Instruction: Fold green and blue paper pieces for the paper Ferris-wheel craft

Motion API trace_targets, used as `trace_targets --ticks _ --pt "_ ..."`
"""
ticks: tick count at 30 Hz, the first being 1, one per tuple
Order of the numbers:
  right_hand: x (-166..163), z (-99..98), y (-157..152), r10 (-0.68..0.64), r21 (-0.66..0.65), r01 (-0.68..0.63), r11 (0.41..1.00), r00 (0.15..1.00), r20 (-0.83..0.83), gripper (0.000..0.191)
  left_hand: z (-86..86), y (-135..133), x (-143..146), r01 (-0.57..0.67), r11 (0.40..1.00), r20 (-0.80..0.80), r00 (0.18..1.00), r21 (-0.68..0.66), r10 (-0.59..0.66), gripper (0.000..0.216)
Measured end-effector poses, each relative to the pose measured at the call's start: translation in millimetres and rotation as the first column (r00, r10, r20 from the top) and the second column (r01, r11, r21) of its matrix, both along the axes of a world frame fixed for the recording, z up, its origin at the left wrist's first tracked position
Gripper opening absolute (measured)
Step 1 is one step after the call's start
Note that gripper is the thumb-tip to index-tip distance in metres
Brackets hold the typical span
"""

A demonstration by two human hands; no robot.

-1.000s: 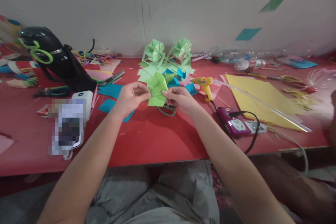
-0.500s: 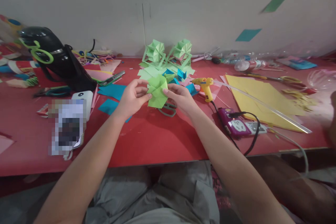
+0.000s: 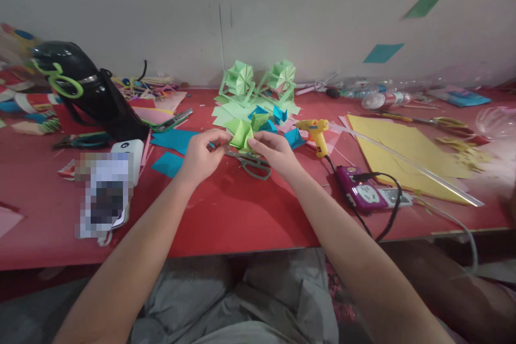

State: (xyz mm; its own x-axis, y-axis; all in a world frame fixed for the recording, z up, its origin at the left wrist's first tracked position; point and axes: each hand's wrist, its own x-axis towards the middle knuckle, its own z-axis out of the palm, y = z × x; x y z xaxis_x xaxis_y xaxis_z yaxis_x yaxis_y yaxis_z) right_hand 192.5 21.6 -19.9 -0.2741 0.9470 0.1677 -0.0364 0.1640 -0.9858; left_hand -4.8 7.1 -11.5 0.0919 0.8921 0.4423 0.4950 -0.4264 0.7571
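You've got 1 folded bright-green paper pc (image 3: 242, 135) btwn both hands, low over the red-covered table (image 3: 242, 220). Your L hand (image 3: 205, 155) is nearly closed, thumb & fingertips close together at the pc's left edge; can't tell if it's actually gripping. Your R hand (image 3: 278, 151) has it pinched at the right edge, thumb in front, fingers curled behind, partly hidden.

Just below the pc: 1 pr grey-handled scissors (image 3: 256, 164). Behind it: 2 pale-green folded paper shapes w/ pleated round faces (image 3: 260, 76), side by side, plus at least 3 small folded blue paper pcs (image 3: 296, 139) nearer you. Left of your L hand: at least 2 flat blue paper pcs (image 3: 166, 164). Right of your R hand: 1 yellow glue gun (image 3: 317, 134), w/ 1 long clear stick (image 3: 407, 164) running from its back end over yellow paper sheets (image 3: 387, 145).

Containers: 1 tall black bottle in a black sleeve (image 3: 94, 91), tilted, contents hidden; at least 1 clear plastic bottle (image 3: 382, 100) on its side, contents unclear.
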Motion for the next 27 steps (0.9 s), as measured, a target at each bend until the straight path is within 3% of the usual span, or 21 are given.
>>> trace_targets --ticks 5,10,15,19,27 --pt "-1 -1.3 -1 -0.053 0.119 0.041 0.992 0.993 0.101 0.046 -3.9 0 2 0.096 0.995 0.112 0.989 0.015 -0.097 0.008" --pt "-1 -7.6 0 -0.143 0.335 0.068 0.94 0.968 0.205 0.039 -4.8 1 4 0.092 0.99 0.263 0.963 -0.11 -0.061 0.012" --pt "-1 -12.7 1 -0.164 0.429 0.035 0.903 0.949 0.268 0.035 -4.6 2 5 0.146 0.963 0.398 0.916 -0.229 -0.044 0.016" --pt "-1 -14.1 2 -0.188 0.494 0.015 0.869 0.934 0.303 0.03 -2.6 -1 6 0.092 0.963 0.342 0.94 -0.254 0.0 0.023" --pt "-4 -14.9 0 -0.268 0.589 0.053 0.807 0.92 0.285 0.027 -3.1 -5 9 0.089 0.971 0.281 0.959 -0.22 -0.024 0.027"
